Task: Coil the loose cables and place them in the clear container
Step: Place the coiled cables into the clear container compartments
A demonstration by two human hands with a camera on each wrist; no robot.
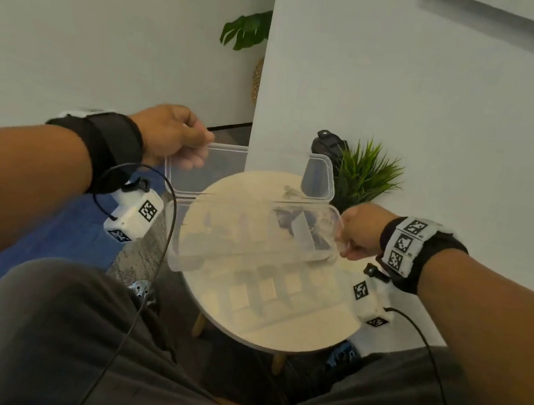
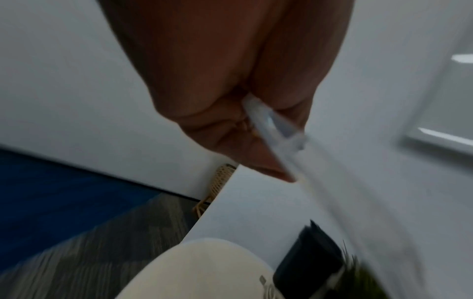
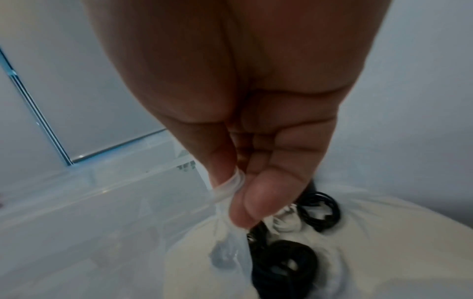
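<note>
You sit over a small round worktop point(image 1: 275, 321), and above it you hold the clear container point(image 1: 253, 235) up in the air, its lid point(image 1: 249, 172) swung open and away from you. Judging by what shows, the task looks close to its end: the right wrist view shows dark cable coils point(image 3: 284, 257) already wound into neat rings, and from the head view a dark bundle seems to lie inside the container near its right end, though the blur makes it hard to tell whether every coil is inside or whether some sit on the worktop below. No loose, uncoiled cable is visible on the worktop; what seems left is closing the lid and setting the container down. Your left hand point(image 1: 171, 136) reaches forward and up, its fingers point(image 2: 256, 153) curled round the far left edge of the lid and pinching the thin plastic. Your right hand point(image 1: 358, 230) is held lower and closer to you, knuckles up, with thumb and fingers point(image 3: 258, 194) pinching the rim at the container's right end. Both arms are bent, with the container slung between them, tilted down toward your left.
</note>
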